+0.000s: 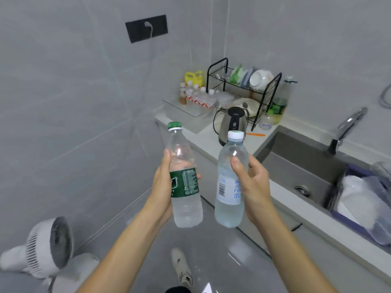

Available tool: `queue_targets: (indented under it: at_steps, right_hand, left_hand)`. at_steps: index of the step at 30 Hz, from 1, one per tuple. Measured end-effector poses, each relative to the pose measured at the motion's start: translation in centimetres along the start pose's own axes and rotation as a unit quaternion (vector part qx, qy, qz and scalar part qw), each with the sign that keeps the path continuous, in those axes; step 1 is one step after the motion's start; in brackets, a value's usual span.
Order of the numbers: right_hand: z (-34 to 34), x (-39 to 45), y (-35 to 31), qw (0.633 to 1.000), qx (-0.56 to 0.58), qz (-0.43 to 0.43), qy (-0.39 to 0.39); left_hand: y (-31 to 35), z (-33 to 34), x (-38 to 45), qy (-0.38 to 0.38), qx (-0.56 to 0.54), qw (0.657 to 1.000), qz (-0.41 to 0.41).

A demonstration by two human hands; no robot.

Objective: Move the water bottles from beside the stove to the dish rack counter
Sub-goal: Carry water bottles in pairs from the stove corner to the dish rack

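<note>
My left hand (pixel 163 187) grips a clear water bottle with a green cap and green label (pixel 184 182), held upright in the air. My right hand (pixel 251 185) grips a second clear bottle with a white cap and pale blue label (pixel 229 187), also upright. Both bottles hang over the floor, short of the counter. The black wire dish rack (pixel 262 96) with bowls and plates stands on the white counter (pixel 203 132) at the far corner, ahead of both hands.
A steel electric kettle (pixel 231 123) stands in front of the rack. Several small bottles (pixel 196 95) and a yellow jug (pixel 194 78) crowd the counter's back left. A grey sink (pixel 300 166) with a faucet (pixel 349 125) lies right. Two white fans (pixel 46 248) sit on the floor at the left.
</note>
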State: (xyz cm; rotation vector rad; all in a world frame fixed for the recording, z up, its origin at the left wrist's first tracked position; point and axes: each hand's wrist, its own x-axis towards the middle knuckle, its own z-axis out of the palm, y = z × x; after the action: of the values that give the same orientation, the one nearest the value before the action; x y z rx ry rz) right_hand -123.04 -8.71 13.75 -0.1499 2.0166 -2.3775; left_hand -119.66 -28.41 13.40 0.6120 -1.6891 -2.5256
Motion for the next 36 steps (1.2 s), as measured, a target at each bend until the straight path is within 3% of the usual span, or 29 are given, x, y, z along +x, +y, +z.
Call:
queue_targets:
  at_steps: [6, 15, 20, 28, 36]
  right_hand:
    - [5.8, 12.7, 2.2, 0.999, -0.026, 0.005, -0.025]
    - [11.1, 29.4, 5.2, 0.999, -0.042, 0.019, 0.002]
    - [11.9, 38.3, 7.7, 0.998, -0.061, 0.012, -0.004]
    - [12.1, 52.5, 10.6, 0.994, -0.103, -0.023, 0.039]
    - [13.0, 61.1, 16.2, 0.980, -0.164, 0.011, 0.109]
  left_hand:
    - [4.6, -3.2, 12.6, 0.027, 0.026, 0.999, 0.036]
    - [10.8, -4.3, 29.5, -0.031, 0.116, 0.987, 0.110]
    - [11.5, -2.9, 39.6, -0.040, 0.127, 0.985, 0.107]
    - [14.0, -0.1, 54.5, -0.031, 0.262, 0.952, 0.152]
    - [14.0, -0.5, 68.3, -0.101, 0.375, 0.912, 0.131]
